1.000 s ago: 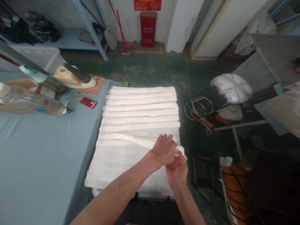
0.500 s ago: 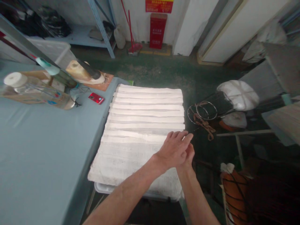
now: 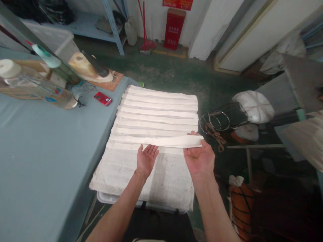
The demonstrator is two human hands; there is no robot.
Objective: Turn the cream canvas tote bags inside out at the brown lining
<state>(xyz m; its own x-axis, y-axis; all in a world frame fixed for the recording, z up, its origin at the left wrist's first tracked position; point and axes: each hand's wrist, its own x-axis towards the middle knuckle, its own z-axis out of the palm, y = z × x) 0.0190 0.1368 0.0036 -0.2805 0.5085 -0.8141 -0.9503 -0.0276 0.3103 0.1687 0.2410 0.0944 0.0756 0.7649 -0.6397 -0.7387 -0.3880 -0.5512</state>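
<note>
1. Blue-grey worktop (image 3: 45,151): left of the cloth, probably within easy reach.
2. White cloth (image 3: 118,168): spread flat, presumably to support the strips.
3. White strips (image 3: 161,119): parallel on the cloth, likely for even spacing.
4. Right hand (image 3: 200,158): grasping the front strip (image 3: 174,141) near its right end, apparently to straighten it.
5. Left hand (image 3: 146,161): unclenched, palm up beneath its middle, seemingly steadying.

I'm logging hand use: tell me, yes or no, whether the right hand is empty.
No, the right hand holds one end of a white strip, with fingers showing beyond its far edge.
</note>
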